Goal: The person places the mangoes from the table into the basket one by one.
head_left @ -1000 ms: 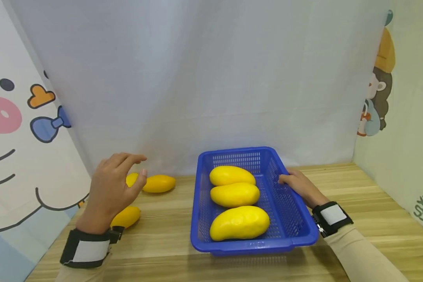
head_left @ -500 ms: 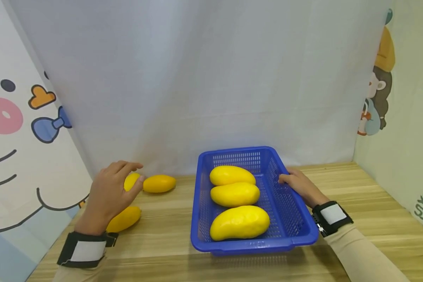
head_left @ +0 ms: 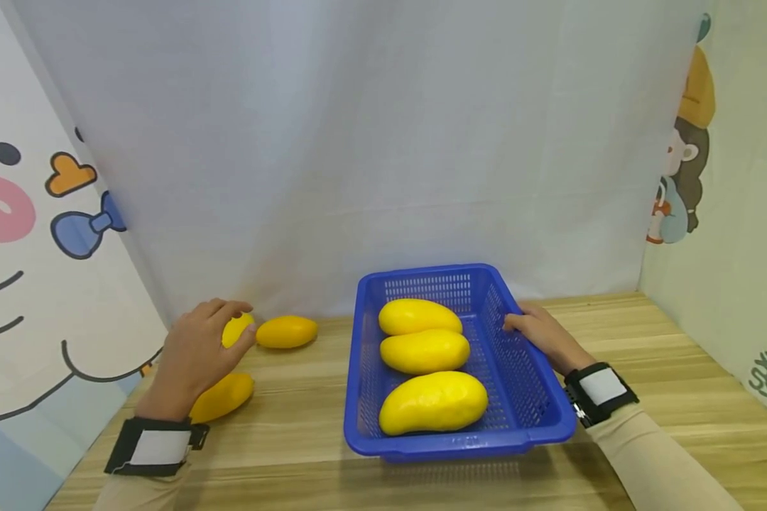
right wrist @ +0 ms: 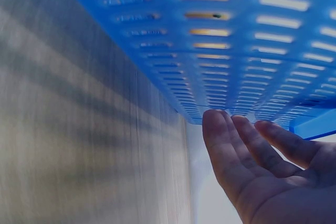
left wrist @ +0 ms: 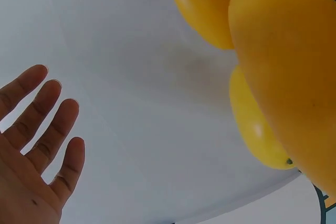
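Note:
In the head view, my left hand [head_left: 194, 355] hovers with loosely bent fingers over the left side of the table, holding nothing. Close by it are three yellow-orange mangoes: one [head_left: 224, 397] partly behind the wrist, one [head_left: 236, 330] partly behind the fingers, one [head_left: 287, 332] farther right. The left wrist view has spread fingers [left wrist: 52, 124] apart from the mangoes [left wrist: 289, 61]. My right hand [head_left: 543, 337] grips the right rim of a blue plastic basket [head_left: 353, 397], thumb over the rim, fingers [right wrist: 218, 145] along the outer wall. Inside lie three yellow mangoes [head_left: 434, 403], side by side.
A wood-grain table [head_left: 294, 440] lies beneath everything. Behind it hangs a white cloth [head_left: 383, 142]. Panels with cartoon pictures stand at the left [head_left: 13, 298] and right [head_left: 735, 213].
My left hand has lowered slightly and shifted a little left, showing more of the front mango. The right hand and the basket stay almost as they were.

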A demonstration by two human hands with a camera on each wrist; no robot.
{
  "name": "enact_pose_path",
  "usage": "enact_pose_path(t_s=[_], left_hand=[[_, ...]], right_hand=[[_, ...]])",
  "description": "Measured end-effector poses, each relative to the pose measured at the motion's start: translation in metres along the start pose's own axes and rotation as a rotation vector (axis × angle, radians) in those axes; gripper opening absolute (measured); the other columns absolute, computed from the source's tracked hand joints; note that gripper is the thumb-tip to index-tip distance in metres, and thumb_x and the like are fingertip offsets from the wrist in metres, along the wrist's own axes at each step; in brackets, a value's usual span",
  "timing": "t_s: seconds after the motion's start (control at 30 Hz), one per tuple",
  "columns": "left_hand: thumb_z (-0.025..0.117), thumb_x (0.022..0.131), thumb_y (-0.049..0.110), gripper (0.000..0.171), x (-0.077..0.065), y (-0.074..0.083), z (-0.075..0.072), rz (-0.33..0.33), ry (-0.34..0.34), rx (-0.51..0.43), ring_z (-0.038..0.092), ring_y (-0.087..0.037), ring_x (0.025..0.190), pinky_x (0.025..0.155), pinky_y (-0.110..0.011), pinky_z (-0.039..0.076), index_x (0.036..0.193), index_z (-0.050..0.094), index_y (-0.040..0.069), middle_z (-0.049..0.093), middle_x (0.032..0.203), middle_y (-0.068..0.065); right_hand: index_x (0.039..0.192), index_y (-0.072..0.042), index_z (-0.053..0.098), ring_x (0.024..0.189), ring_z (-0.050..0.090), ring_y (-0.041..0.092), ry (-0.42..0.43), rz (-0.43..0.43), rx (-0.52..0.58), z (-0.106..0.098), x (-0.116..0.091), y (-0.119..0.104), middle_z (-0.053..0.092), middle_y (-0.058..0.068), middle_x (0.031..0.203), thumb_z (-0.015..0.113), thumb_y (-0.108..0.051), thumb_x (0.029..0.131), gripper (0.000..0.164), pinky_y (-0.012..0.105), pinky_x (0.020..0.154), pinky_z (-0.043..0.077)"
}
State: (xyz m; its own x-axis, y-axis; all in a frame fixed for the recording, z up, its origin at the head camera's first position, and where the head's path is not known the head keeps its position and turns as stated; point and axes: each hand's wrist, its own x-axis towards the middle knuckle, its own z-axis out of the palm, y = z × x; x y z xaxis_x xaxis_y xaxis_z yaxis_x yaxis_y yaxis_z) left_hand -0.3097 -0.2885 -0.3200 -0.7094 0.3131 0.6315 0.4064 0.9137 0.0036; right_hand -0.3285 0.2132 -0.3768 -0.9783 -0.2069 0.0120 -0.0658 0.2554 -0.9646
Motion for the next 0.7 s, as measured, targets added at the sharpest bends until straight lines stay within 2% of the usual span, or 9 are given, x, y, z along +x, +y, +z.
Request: enact_pose_path(t_s=[0.23,0.37,0.5,0.7], left_hand=[[0.053,0.088,0.042,0.036,-0.002,-0.006,0.004,-0.035,-0.051,0.007,0.053,-0.029,0.089,0.071,-0.047,0.045,0.111,0.062,0.014,0.06,0.102,-0.009],[0.047,0.09,0.051,0.045,-0.005,-0.011,0.008,-0.056,-0.157,0.006,0.053,-0.032,0.095,0.076,-0.05,0.045,0.114,0.06,0.015,0.058,0.11,-0.012],[0.039,0.091,0.06,0.056,-0.009,-0.017,0.013,-0.047,-0.272,0.033,0.053,-0.033,0.098,0.077,-0.051,0.046,0.117,0.06,0.016,0.056,0.117,-0.014],[0.039,0.091,0.06,0.058,-0.014,-0.024,0.018,-0.031,-0.31,0.066,0.054,-0.034,0.099,0.08,-0.052,0.044,0.115,0.062,0.012,0.058,0.116,-0.016]], right_hand=[[0.12,0.008,0.046,0.079,0.06,0.033,0.0,0.007,-0.002,0.0,0.0,0.001,0.056,0.029,0.104,0.046,-0.011,0.086,0.039,0.042,0.066,0.052],[0.121,0.008,0.046,0.079,0.06,0.033,-0.002,0.005,0.001,-0.001,0.001,0.002,0.056,0.029,0.105,0.045,-0.011,0.086,0.039,0.042,0.066,0.052],[0.119,0.008,0.046,0.078,0.06,0.033,-0.002,0.009,0.0,0.0,0.001,0.002,0.056,0.029,0.103,0.045,-0.01,0.086,0.038,0.042,0.066,0.052],[0.12,0.008,0.046,0.079,0.06,0.034,-0.002,0.012,0.003,-0.001,0.001,0.001,0.056,0.029,0.104,0.045,-0.011,0.086,0.039,0.042,0.066,0.052]])
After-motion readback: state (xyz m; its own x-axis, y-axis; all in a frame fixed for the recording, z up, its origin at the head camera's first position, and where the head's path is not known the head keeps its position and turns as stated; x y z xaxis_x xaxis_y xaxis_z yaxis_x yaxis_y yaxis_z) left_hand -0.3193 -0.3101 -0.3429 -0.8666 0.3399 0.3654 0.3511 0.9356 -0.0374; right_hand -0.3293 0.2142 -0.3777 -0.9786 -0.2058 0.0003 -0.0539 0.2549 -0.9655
